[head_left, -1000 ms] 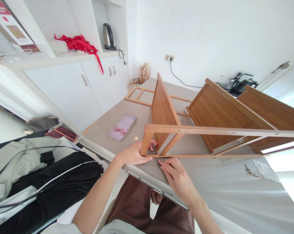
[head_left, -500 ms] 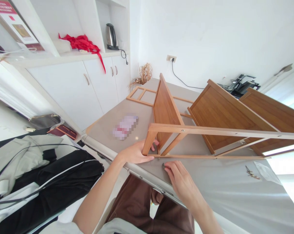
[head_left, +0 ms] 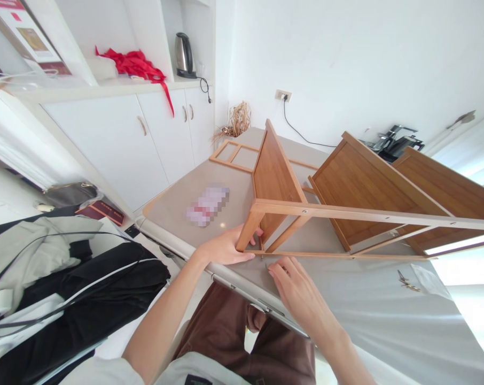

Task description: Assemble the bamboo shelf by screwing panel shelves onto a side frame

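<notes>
A wooden shelf rack (head_left: 280,179) lies on its side on the grey table. My left hand (head_left: 224,247) grips its near left corner, the fingers wrapped round the end of the frame and the thumb along the lower rail. A small bolt (head_left: 262,258) sticks out of that rail, just right of my left thumb. To the right of the bolt, my right hand (head_left: 292,278) is closed in a pinch low over the table. A small thin metal piece (head_left: 267,265) shows at its fingertips, mostly hidden by them; its kind is unclear.
Several loose screws (head_left: 408,282) lie beside a clear plastic bag (head_left: 430,280) at the right of the table (head_left: 366,305). A blurred pale packet (head_left: 207,206) is left of the rack. Another wooden frame (head_left: 234,156) lies behind. Dark clothes (head_left: 122,289) are piled at left.
My right hand has shifted slightly toward the rail and its fingers have turned a little around the metal piece. My left hand keeps its grip. The view has moved slightly.
</notes>
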A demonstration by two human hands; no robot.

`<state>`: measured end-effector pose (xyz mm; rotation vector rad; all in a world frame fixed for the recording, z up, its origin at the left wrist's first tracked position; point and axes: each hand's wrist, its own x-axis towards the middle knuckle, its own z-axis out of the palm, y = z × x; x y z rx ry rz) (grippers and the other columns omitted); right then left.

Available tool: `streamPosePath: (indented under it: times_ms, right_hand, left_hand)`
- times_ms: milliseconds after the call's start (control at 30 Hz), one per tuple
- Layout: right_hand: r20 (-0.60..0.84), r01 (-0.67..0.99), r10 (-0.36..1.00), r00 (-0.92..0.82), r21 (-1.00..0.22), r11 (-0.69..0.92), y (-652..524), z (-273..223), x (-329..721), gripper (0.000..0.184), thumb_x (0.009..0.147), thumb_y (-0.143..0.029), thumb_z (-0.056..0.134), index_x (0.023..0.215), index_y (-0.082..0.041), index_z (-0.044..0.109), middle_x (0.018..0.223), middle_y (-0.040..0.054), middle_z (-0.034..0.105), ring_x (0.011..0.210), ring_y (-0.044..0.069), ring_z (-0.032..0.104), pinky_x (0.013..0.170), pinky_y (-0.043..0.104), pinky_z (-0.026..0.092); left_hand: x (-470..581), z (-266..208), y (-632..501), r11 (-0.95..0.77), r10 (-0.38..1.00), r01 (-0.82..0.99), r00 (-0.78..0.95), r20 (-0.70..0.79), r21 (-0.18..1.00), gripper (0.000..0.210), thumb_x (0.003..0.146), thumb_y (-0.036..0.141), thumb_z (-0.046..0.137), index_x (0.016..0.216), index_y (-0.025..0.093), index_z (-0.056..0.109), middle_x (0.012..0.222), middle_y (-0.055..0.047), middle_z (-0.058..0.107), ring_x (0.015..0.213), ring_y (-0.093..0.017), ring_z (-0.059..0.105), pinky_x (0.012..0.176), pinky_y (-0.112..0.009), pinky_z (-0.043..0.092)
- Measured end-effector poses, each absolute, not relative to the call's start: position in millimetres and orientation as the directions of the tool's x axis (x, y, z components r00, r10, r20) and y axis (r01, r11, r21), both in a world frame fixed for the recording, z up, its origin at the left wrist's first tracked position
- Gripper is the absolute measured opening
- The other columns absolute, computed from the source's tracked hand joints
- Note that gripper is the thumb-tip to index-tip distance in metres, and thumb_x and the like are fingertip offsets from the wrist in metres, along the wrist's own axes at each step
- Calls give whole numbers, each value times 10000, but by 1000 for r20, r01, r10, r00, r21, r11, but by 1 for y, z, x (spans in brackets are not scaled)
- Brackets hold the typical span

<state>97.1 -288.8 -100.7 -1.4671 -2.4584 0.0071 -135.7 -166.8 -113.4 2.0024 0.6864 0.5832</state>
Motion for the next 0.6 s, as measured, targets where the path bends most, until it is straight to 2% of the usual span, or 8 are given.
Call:
streamPosePath:
  times_ms: [133,600]
  right_hand:
    - [276,829,826,-491,-143,540,-285,-103,94,158,1032,-131,448,1094,-169,588,919,59,605,872,228,565,780,385,482]
    - [239,853,847,-474,-115,509,-283,-105,90,158,1008,-120,479,952,-181,614,891,53,556,815,213,490,747,359,424]
  left_hand:
    - [-136,-115,-166,-433,658,220,740,139,874,566,834,282,718,1353,261,492,1280,-73,616,1061,-203,647,988,-359,506]
    - [-136,-111,-168,-409,665,210,735,133,888,563,830,256,715,1351,267,501,1308,-61,624,1075,-202,664,979,-356,512]
